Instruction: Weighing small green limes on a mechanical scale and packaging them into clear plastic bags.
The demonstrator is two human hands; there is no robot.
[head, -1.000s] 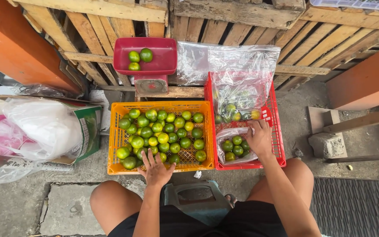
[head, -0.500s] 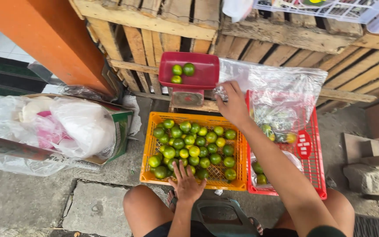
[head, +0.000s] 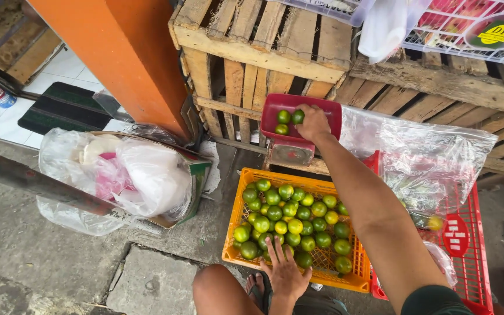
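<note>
Head view: right hand (head: 313, 123) places round lime (head: 297, 116) in red plastic tray (head: 328, 111).

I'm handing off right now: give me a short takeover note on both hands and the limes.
Right hand: stretched to the red scale tray, fingers on a lime there; grip unclear.
Left hand: open, resting on limes at the near edge of the orange crate.
Done: two limes lie in the tray beside the hand.
Left: the crate holds many more limes; more sit in the plastic bag over the red crate.
</note>
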